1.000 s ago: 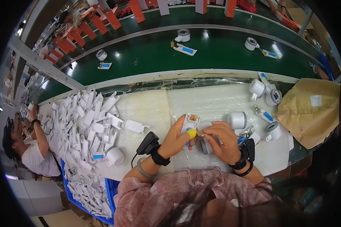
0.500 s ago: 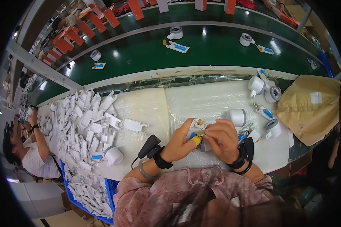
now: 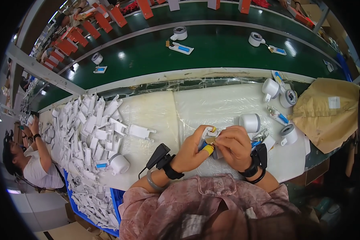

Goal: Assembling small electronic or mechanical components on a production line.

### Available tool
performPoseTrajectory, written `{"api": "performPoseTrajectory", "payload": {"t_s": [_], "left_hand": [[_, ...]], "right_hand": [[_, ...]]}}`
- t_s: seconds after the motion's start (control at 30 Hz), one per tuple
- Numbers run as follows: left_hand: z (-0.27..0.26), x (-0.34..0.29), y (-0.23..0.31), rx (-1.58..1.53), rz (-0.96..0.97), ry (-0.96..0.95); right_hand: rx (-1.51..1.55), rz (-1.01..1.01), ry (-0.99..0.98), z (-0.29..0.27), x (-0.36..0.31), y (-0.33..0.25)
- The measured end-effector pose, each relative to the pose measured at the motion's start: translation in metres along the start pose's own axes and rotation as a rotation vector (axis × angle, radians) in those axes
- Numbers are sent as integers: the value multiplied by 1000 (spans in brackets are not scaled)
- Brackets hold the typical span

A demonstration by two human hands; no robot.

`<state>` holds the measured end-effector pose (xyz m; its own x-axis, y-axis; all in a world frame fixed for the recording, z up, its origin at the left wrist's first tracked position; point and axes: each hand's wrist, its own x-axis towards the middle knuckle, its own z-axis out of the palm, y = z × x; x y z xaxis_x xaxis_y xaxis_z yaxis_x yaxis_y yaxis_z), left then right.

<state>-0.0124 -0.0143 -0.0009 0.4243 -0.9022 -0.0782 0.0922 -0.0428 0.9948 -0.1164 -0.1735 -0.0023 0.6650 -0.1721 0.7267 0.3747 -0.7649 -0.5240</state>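
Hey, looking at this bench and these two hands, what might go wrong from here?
The left hand holds a white casing, and the right hand works at a small tan piece; a sharp pull might strain any wiring hidden there.

The black cable hanging from the left wrist's black box could snag the nearby round white housing.

The heaped white casings look loosely stacked and might slide.

White casing, small tan board, hand-held
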Motion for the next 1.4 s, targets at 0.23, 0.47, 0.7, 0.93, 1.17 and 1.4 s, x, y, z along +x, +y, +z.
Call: {"api": "performPoseTrajectory", "payload": {"t_s": [0.23, 0.47, 0.7, 0.93, 1.17, 1.4], "left_hand": [[2, -1, -6, -4, 3, 22], [6, -2, 2, -41, 13, 83], [8, -2, 5, -15, 129, 45], [11, -3, 0, -56, 38, 112], [11, -2, -1, -58, 31, 104], [8, 0, -3, -12, 108, 67]], "right_hand": [[-2, -3, 5, 0, 0, 0], [1, 7, -7, 0, 0, -1], [12, 16, 3, -1, 1, -3], [19, 25, 7, 0, 3, -4], [32, 0, -37, -3, 2, 1], [42, -1, -46, -3, 3, 0]]}}
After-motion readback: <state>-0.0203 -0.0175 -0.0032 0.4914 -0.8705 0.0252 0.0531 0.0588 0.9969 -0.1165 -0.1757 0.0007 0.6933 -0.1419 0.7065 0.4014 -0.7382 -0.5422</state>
